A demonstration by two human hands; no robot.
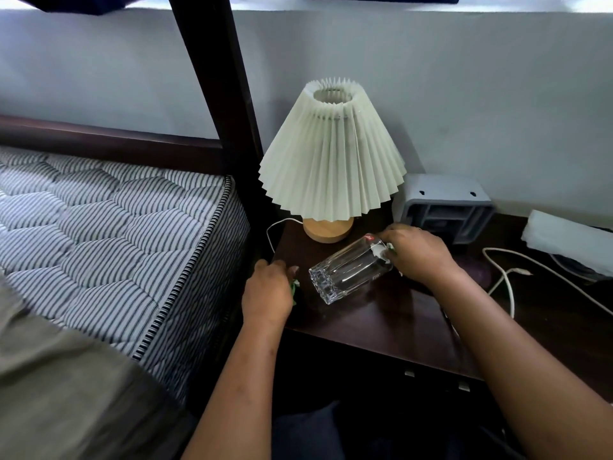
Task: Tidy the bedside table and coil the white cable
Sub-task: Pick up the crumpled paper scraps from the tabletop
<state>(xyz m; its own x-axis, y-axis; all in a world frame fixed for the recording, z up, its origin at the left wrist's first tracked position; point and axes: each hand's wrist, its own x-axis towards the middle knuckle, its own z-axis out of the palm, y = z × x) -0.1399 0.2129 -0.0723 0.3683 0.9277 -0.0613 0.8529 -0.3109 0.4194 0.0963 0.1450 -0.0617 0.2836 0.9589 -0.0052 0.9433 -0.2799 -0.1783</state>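
Note:
A clear ribbed drinking glass (348,268) is tilted on its side over the dark wooden bedside table (381,320). My right hand (419,252) grips its rim end, with a bit of white and green material at the fingers. My left hand (268,292) is closed on a small green item near the table's left edge. A white cable (507,280) lies loose on the table to the right, its plug end near the middle of the loop.
A lamp with a pleated cream shade (331,154) and wooden base (328,229) stands at the back, its thin cord (270,234) running left. A grey plastic organiser (444,207) and a white roll (564,240) sit at the back right. The striped mattress (116,234) lies left.

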